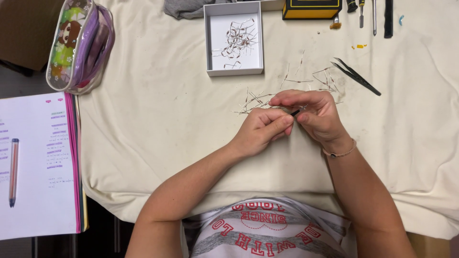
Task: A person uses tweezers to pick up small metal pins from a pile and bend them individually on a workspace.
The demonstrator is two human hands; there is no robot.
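Cream cloth covers the table (158, 119). Both hands, left hand (260, 130) and right hand (313, 114), pinch one thin dark-tipped component (296, 112), its long axis slanting up-right; loose resistors (287, 91), too many to count, lie just beyond.

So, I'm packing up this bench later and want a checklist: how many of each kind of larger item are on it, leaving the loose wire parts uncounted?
White box: 1
Yellow-and-black case: 1
Black tweezers: 1
Pencil pouch: 1
Open notebook: 1
Pencil: 1
Grey cloth: 1
Total: 7
Tools at the top right edge are cut off, so left out.
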